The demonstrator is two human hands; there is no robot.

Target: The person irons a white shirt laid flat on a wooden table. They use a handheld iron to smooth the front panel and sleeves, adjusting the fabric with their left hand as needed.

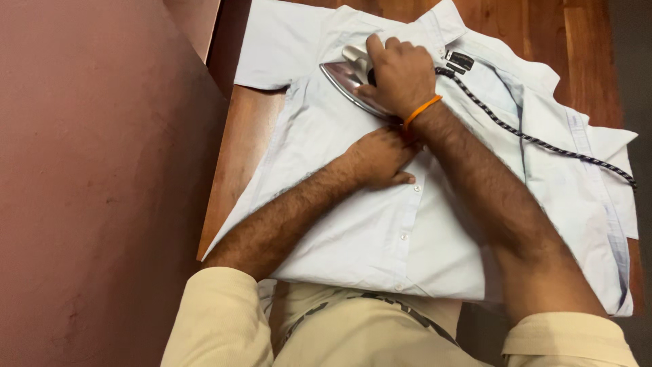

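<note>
Centrally, a pale blue short-sleeved shirt (380,224) lies spread flat on a reddish-brown wooden worktop (234,156), collar away from the viewer and its buttoned front facing up. On the upper chest, near the collar, sits an iron (350,85) with a shiny metal soleplate, its pointed nose aimed to the left. The right hand (401,75), with an orange band at the wrist, is closed around the iron's handle in a full grip. The left hand (380,160) lies flat with fingers together, pressing the cloth just below the iron beside the row of white buttons; it holds nothing. A black-and-white braided cord (536,139) trails from the iron across the shirt and off to the right. Judging from the cloth, the lower front near the viewer looks smooth, while the right side and sleeve still show folds and creases, so roughly part of the front seems pressed and the far side remains. The iron's handle is hidden under the hand, the cord's end runs out of view, and the shirt's right edge is cut off. A dull pink wall (88,170) fills the left, and the person's beige sleeves (210,319) sit at the bottom.
</note>
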